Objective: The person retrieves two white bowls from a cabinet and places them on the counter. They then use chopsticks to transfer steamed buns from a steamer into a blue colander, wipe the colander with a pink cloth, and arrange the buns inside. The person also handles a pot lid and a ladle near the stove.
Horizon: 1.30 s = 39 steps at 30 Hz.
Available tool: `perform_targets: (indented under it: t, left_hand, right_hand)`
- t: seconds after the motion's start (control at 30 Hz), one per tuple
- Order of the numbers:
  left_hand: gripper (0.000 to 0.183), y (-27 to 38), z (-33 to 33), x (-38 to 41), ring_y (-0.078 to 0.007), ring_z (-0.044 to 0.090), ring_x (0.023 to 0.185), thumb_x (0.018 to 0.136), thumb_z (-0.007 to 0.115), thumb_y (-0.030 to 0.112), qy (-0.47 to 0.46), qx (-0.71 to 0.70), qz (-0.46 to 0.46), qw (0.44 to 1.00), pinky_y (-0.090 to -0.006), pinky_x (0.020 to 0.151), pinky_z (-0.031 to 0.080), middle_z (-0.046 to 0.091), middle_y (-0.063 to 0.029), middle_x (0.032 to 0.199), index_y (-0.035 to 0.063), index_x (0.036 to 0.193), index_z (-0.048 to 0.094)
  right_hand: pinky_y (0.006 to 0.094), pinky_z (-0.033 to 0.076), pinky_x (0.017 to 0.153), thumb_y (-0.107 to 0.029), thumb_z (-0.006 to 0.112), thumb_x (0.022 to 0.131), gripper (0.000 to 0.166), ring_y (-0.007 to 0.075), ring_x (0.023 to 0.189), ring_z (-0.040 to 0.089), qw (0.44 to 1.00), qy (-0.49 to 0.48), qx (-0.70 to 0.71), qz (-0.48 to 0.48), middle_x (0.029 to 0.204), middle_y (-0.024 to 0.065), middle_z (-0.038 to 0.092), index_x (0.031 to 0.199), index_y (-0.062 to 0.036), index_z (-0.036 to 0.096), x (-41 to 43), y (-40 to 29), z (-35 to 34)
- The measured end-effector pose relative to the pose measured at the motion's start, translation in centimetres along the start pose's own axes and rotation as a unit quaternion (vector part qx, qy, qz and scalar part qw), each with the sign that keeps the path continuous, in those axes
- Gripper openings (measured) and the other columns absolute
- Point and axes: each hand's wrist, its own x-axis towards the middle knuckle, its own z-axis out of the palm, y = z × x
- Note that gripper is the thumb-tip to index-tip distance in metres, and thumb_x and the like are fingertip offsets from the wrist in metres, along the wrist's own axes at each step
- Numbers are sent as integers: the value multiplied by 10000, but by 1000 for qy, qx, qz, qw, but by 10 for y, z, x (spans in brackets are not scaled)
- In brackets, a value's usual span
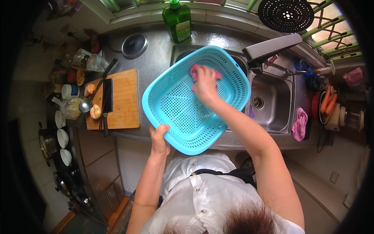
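A light-blue plastic colander basket (187, 111) is held tilted above the sink and the counter's front edge. My left hand (159, 139) grips its lower left rim, thumb over the edge. Inside the basket, my right hand (206, 84) presses a pink cloth (217, 75) against the inner surface at the far end. Part of the cloth is hidden beneath my fingers.
A cutting board (125, 99) with a cleaver (107, 95) and peeled food pieces lies left. Behind the basket stands a green soap bottle (176, 23). On the right are the faucet (271, 46), a sink basin (271, 102) and another pink cloth (299, 124).
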Motion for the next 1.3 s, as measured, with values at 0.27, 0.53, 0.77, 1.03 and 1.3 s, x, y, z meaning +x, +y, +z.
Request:
perform_targets:
  t: [0.27,0.53,0.77,1.03,1.3]
  left_hand:
    - [540,-1,-8,0,-249,586,941,716,545,183,-6,-43,-6,999,-371,817,501,571,-138,1059,-44,1202,479]
    - [548,9,7,14,-221,557,940,703,547,155,0,-22,122,992,-343,810,480,566,-122,1049,-33,1214,483]
    - [489,-11,11,25,-220,564,927,715,549,143,7,-41,99,994,-351,813,480,567,-99,1053,-16,1175,511]
    - [501,0,27,6,-235,561,922,721,525,122,46,-22,148,988,-355,816,485,551,-114,1041,-28,1197,488]
    - [541,-9,21,8,-294,596,979,749,505,203,14,-128,68,989,-409,857,507,583,-175,1101,-29,1235,465]
  right_hand:
    - [399,372,1055,-129,578,794,261,265,1209,495,897,-99,39,-430,1224,47,559,1053,-141,600,16,-7,-53]
    - [496,475,716,-97,516,813,226,381,870,533,983,-16,-173,-54,961,194,500,1030,-35,510,-40,23,-27]
    - [427,495,777,-80,605,802,307,368,923,563,946,-185,163,-211,1069,182,543,1108,-96,586,-45,-61,-42]
    - [426,506,737,-63,606,808,298,361,927,576,990,-131,39,12,1059,197,537,1102,-56,560,-61,-25,-51]
    - [303,480,873,-95,498,959,319,163,1038,585,777,-132,598,146,1151,74,611,1269,-33,535,-81,-14,-193]
